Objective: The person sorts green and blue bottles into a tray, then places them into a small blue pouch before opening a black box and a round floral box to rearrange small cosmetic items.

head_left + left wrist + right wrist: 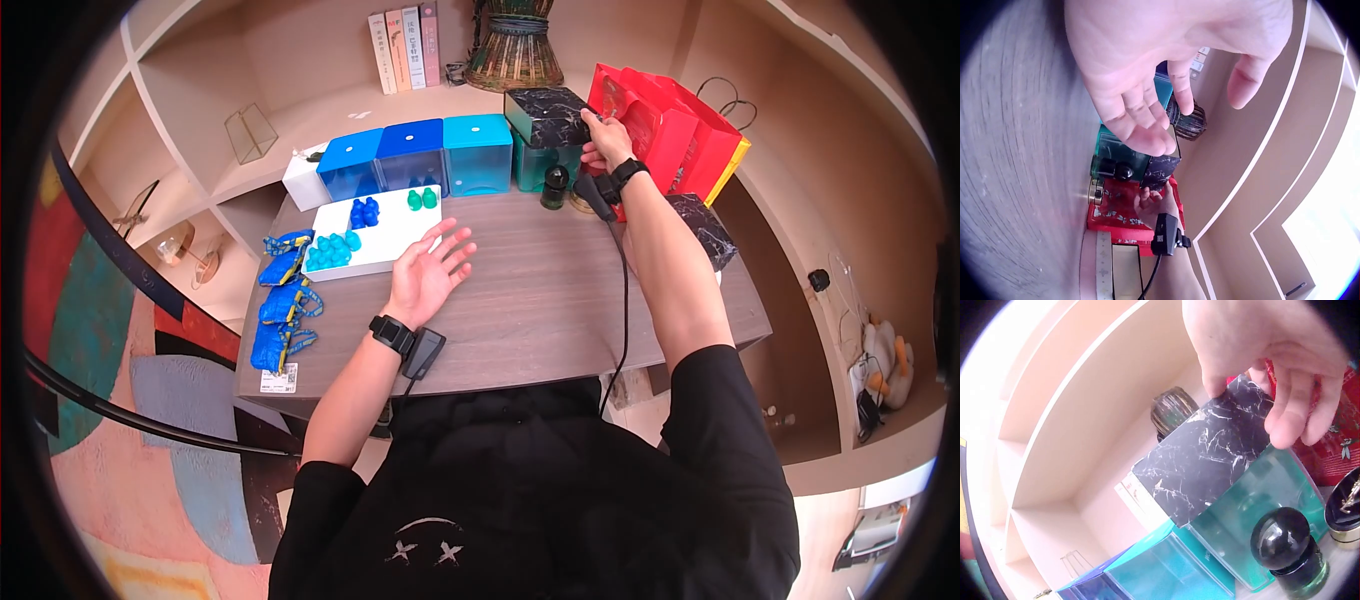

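A black marble-patterned box [548, 117] lies on top of the green clear bin [1260, 512] at the back of the table. My right hand [611, 143] grips the box's right end, thumb on one side and fingers on the other, as the right wrist view shows [1272, 369]. My left hand [430, 275] hovers palm up over the table by the white tray [400, 235], its fingers loosely spread and holding nothing. Dark blue, green and turquoise small pieces [332, 250] sit on the tray.
Blue and turquoise bins [478, 155] stand left of the green one. A dark round-capped bottle [554, 188] is before it, red bags [665, 130] to its right. Small blue bags [285, 300] line the left edge; another marbled box [703, 230] lies at right.
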`<action>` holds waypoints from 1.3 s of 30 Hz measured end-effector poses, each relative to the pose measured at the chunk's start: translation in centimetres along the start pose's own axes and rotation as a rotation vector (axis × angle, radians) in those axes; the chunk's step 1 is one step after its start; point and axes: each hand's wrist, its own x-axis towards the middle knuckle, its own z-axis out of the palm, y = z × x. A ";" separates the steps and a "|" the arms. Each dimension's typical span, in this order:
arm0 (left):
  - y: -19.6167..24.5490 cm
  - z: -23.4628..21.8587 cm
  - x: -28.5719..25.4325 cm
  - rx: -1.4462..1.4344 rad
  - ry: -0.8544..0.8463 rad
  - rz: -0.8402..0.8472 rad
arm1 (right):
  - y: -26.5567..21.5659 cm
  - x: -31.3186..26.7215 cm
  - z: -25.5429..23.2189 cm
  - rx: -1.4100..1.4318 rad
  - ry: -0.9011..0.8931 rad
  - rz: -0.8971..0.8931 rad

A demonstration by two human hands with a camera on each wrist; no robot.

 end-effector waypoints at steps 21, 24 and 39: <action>0.1 0.1 0.0 -0.040 0.004 -0.002 | -2.4 0.3 -1.7 -0.515 -0.015 -0.051; 0.2 0.2 -0.1 -0.031 0.030 -0.005 | -3.5 0.7 -2.1 -0.627 -0.038 -0.040; 0.1 -0.3 0.0 -0.043 0.027 -0.030 | -2.2 0.9 -1.5 -0.404 -0.050 -0.042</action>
